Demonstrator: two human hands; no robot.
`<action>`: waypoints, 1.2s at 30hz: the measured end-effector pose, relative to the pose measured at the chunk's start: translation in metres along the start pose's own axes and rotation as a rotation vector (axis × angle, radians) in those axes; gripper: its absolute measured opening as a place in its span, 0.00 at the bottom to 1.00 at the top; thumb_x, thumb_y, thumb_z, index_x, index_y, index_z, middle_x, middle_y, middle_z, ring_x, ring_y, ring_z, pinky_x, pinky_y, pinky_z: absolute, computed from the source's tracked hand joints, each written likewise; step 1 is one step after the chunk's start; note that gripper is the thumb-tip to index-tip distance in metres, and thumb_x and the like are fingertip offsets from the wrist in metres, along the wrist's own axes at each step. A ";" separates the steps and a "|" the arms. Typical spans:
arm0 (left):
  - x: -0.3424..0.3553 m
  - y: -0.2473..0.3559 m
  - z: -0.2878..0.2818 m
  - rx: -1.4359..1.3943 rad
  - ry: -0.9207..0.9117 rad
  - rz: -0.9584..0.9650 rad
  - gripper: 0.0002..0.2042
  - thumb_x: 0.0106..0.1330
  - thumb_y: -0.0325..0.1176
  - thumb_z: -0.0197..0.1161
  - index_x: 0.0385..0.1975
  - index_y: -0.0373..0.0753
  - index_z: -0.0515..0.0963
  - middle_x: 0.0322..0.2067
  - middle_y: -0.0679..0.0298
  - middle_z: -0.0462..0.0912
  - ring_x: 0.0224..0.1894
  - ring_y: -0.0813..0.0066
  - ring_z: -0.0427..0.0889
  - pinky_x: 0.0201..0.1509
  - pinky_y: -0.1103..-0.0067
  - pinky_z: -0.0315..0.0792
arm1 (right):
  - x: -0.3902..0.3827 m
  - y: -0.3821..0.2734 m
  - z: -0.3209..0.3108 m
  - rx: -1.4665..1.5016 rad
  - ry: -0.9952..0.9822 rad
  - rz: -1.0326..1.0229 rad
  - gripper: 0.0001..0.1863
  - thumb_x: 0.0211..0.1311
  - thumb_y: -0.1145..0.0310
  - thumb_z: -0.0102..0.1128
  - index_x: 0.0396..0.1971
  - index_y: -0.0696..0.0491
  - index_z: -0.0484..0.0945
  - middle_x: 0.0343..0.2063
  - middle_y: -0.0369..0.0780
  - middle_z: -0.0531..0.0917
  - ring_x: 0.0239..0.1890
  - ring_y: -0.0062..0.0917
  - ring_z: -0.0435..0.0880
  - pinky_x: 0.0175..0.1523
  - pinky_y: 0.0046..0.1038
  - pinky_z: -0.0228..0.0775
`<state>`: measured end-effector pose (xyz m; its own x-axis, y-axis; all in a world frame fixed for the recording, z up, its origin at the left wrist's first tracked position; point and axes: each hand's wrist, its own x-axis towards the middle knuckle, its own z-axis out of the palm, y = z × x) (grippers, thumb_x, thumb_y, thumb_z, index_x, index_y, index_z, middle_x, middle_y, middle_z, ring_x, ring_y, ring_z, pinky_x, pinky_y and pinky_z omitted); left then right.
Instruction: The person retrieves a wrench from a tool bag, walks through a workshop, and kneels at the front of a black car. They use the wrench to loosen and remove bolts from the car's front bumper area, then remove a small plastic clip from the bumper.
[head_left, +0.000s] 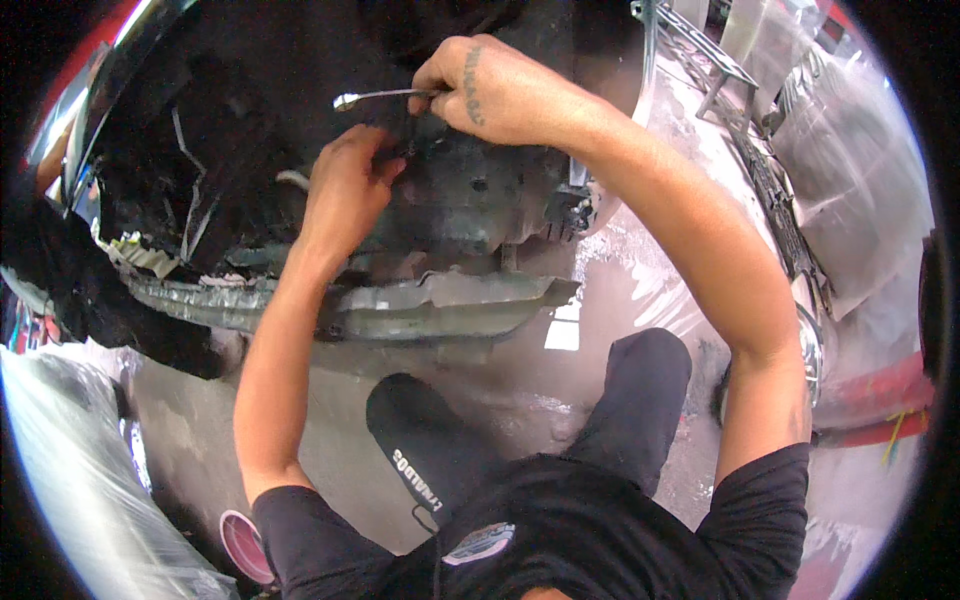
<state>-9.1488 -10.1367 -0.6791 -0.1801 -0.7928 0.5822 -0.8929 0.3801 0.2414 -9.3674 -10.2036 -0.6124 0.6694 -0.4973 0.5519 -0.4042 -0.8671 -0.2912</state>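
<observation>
My right hand (465, 92) is closed around one end of a slim silver wrench (372, 96). The wrench's shiny head points left, above my left hand, in front of the dark body of a vehicle. My left hand (350, 175) reaches up against a dark panel (460, 190), with its fingers bent together. Whatever sits between those fingertips is lost in the shadow. Below both hands runs a torn, bent grey-green metal sill (440, 308) along the vehicle's lower edge.
Wires and a ragged metal edge (145, 255) show at the left of the opening. A black connector (575, 215) hangs at the right. Plastic sheeting (80, 480) covers something at the lower left, near a pink-rimmed container (247, 547). A metal frame (700, 65) stands at the right.
</observation>
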 end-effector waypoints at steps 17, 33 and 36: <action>-0.010 0.029 -0.024 -0.876 -0.029 -0.266 0.13 0.70 0.34 0.70 0.46 0.32 0.84 0.33 0.67 0.85 0.34 0.80 0.81 0.39 0.81 0.73 | -0.004 -0.011 -0.015 0.115 -0.032 0.011 0.16 0.56 0.67 0.67 0.40 0.63 0.89 0.32 0.52 0.89 0.35 0.35 0.89 0.45 0.33 0.78; -0.007 0.032 -0.012 -0.709 0.161 -0.145 0.13 0.68 0.27 0.71 0.48 0.29 0.82 0.35 0.65 0.86 0.35 0.83 0.81 0.38 0.83 0.74 | -0.002 -0.012 -0.026 0.133 -0.159 0.074 0.20 0.57 0.62 0.68 0.42 0.63 0.88 0.31 0.52 0.89 0.34 0.33 0.88 0.45 0.33 0.77; -0.008 0.033 -0.011 -0.716 0.193 -0.132 0.12 0.67 0.26 0.71 0.47 0.28 0.83 0.35 0.65 0.86 0.34 0.83 0.80 0.37 0.83 0.73 | -0.001 -0.011 -0.026 0.109 -0.163 0.048 0.20 0.57 0.62 0.67 0.42 0.63 0.88 0.29 0.51 0.88 0.32 0.33 0.87 0.42 0.33 0.76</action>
<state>-9.1720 -10.1125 -0.6669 0.0439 -0.7806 0.6235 -0.4040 0.5569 0.7257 -9.3794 -10.1926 -0.5896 0.7465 -0.5288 0.4038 -0.3745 -0.8356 -0.4020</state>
